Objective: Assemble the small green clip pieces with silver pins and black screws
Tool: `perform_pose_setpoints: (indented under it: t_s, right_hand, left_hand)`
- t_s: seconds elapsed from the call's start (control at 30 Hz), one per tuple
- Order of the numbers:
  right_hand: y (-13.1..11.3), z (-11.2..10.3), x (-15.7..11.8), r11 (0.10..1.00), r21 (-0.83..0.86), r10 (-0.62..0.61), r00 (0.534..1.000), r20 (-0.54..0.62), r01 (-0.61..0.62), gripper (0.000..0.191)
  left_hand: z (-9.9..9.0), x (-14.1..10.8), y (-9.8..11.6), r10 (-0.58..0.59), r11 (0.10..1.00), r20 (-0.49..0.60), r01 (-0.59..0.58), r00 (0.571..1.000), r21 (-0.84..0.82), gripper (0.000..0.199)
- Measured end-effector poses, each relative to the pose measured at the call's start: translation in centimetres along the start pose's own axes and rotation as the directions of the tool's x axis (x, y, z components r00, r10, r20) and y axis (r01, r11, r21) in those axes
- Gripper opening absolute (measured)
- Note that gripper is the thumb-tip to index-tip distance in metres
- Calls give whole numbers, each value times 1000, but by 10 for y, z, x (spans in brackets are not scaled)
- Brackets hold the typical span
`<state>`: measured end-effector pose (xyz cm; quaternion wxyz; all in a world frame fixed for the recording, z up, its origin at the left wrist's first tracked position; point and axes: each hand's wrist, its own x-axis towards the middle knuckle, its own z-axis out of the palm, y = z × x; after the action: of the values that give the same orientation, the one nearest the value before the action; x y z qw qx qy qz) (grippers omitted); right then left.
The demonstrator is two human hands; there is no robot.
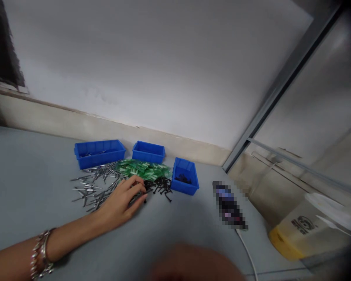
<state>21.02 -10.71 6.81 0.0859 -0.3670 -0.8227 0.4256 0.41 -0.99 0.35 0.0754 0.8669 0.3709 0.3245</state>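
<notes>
My left hand (124,199) reaches in from the lower left, with bracelets on its wrist. Its curled fingers rest at the edge of the black screws (162,185); whether they grip one is hidden. Silver metal pins (89,187) lie loose to its left and partly under it. Just beyond the fingers is a heap of green plastic packets (143,169). A large blurred skin-coloured shape (195,265) at the bottom edge looks like my right hand, very close to the camera; its fingers cannot be made out.
Blue bins stand behind: one with some pins (99,160), a middle one (148,158), and one holding black screws (190,189). A pixelated phone-like object (229,207) with a white cable lies right. A yellowish container (298,230) and metal frame are farther right.
</notes>
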Motion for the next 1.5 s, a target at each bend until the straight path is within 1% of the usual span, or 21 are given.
perform_pose_setpoints:
  t_s: [0.03, 0.07, 0.1, 0.13, 0.17, 0.2, 0.23, 0.3, 0.33, 0.37, 0.43, 0.5, 0.53, 0.6, 0.7, 0.8, 0.9, 1.07, 1.23, 1.5]
  right_hand:
    - [1, -10, 13, 1000, 4, 12, 998, -66, -11, 23]
    - [3, -20, 28, 1000, 3, 14, 985, -171, -14, 25]
    - [6, -28, 45, 1000, -7, 0, 954, -300, -2, 25]
    - [10, -35, 62, 999, -36, -30, 888, -460, 15, 25]
    - [15, -39, 78, 995, -76, -90, 838, -538, 58, 23]
    - [20, -41, 93, 991, -107, -132, 791, -598, 84, 24]
    - [27, -41, 107, 987, -131, -154, 764, -627, 92, 25]
    - [41, -35, 125, 988, -119, -155, 725, -671, 101, 29]
    - [48, -32, 131, 988, -96, -155, 729, -667, 123, 31]
    - [55, -28, 133, 989, -50, -135, 749, -649, 136, 33]
    - [66, -23, 134, 985, 116, -38, 814, -579, 128, 34]
    - [74, -22, 132, 946, 314, 88, 877, -472, 74, 33]
    - [76, -21, 132, 920, 389, 133, 898, -419, 46, 34]
    - [79, -22, 131, 881, 473, 174, 925, -337, 7, 37]
    - [79, -23, 130, 856, 518, 177, 947, -268, -13, 40]
    - [77, -25, 129, 815, 580, 161, 959, -234, 5, 39]
    - [76, -26, 127, 787, 616, 147, 956, -253, 42, 38]
    - [76, -27, 127, 802, 597, 174, 945, -278, 28, 33]
    - [76, -26, 127, 826, 563, 143, 953, -268, 34, 30]
    - [73, -27, 124, 845, 531, 109, 950, -293, 67, 26]
  left_hand:
    - [0, 0, 1, -5, 1000, -8, 5, 1000, 3, 15]
    - [0, 0, 1, -8, 1000, -15, 8, 1000, 6, 15]
    - [0, 0, 1, -8, 1000, -22, 8, 1000, 11, 15]
    - [0, 0, 1, -7, 1000, -22, 8, 1000, 16, 15]
    - [0, 0, 0, -6, 1000, -22, 6, 1000, 21, 14]
    - [0, 0, -1, -5, 1000, -24, 6, 1000, 24, 14]
    - [1, 0, -2, -5, 1000, -27, 6, 1000, 26, 14]
    - [1, 0, -5, -9, 1000, -38, 10, 999, 27, 14]
    - [1, 0, -6, -10, 1000, -41, 11, 999, 29, 14]
    - [1, 0, -7, -12, 999, -43, 13, 999, 32, 14]
    - [1, 1, -8, -12, 999, -53, 14, 999, 41, 14]
    - [1, 2, -8, -16, 998, -66, 20, 998, 57, 15]
    - [1, 2, -8, -19, 998, -74, 24, 997, 66, 15]
    - [0, 3, -8, -25, 996, -88, 32, 996, 81, 16]
    - [0, 3, -7, -32, 995, -104, 41, 994, 88, 17]
    - [-1, 2, -7, -46, 995, -100, 54, 994, 78, 16]
    - [0, 2, -7, -54, 995, -101, 62, 993, 82, 15]
    - [0, 3, -6, -81, 993, -73, 87, 994, 82, 15]
    - [1, 2, -8, -104, 991, -46, 107, 993, 74, 16]
    - [3, 2, -11, -121, 989, -36, 124, 992, 87, 18]
